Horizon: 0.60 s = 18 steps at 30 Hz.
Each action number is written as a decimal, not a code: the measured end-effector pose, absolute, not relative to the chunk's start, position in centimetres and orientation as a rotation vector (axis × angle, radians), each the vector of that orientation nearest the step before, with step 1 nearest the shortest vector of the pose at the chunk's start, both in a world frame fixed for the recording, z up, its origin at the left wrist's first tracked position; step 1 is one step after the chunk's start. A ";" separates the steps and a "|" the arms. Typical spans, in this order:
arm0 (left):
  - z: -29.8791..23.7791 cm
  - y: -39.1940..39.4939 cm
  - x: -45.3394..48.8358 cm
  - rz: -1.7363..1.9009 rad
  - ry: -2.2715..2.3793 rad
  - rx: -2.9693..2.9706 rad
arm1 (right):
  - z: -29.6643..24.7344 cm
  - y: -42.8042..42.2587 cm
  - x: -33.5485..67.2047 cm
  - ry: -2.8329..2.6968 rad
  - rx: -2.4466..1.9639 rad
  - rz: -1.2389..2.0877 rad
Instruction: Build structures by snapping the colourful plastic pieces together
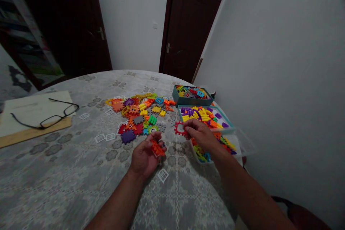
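My left hand (145, 156) rests on the round table with its fingers curled round an orange plastic building piece (156, 148). My right hand (201, 133) reaches to the right of it and pinches a red square frame piece (179, 128) at its edge, just above the tablecloth. A heap of coloured interlocking pieces (138, 115) lies on the table beyond both hands.
A teal box of pieces (192, 95), a teal tray of pieces (206, 116) and a clear tub (212, 147) sit at the table's right edge. Glasses (47, 115) lie on paper over a wooden board (29, 133) at left. Dark doors and a wall stand behind.
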<state>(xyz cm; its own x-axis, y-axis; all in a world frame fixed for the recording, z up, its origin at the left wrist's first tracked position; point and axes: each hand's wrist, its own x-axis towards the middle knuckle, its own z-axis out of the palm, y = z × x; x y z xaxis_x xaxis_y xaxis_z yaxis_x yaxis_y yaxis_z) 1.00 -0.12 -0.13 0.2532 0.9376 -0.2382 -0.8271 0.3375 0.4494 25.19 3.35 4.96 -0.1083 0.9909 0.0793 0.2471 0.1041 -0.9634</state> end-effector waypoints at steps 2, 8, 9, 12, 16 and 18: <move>0.0 -0.1 1.0 1.233 0.531 0.246 | 5.1 4.5 25.8 -1.559 -1.332 1.081; -0.4 0.0 1.4 1.210 0.546 0.302 | 7.8 12.2 27.4 -1.254 -1.404 1.013; -0.5 0.0 1.4 1.192 0.556 0.319 | 8.5 13.8 27.7 -1.186 -1.401 0.972; -0.6 0.0 1.5 1.154 0.597 0.372 | 10.1 17.7 28.5 -1.064 -1.407 0.867; -0.7 0.0 1.7 1.157 0.595 0.413 | 10.7 18.8 28.7 -1.009 -1.459 0.838; -0.8 0.0 1.9 1.168 0.581 0.411 | 10.1 16.9 28.1 -1.043 -1.465 0.865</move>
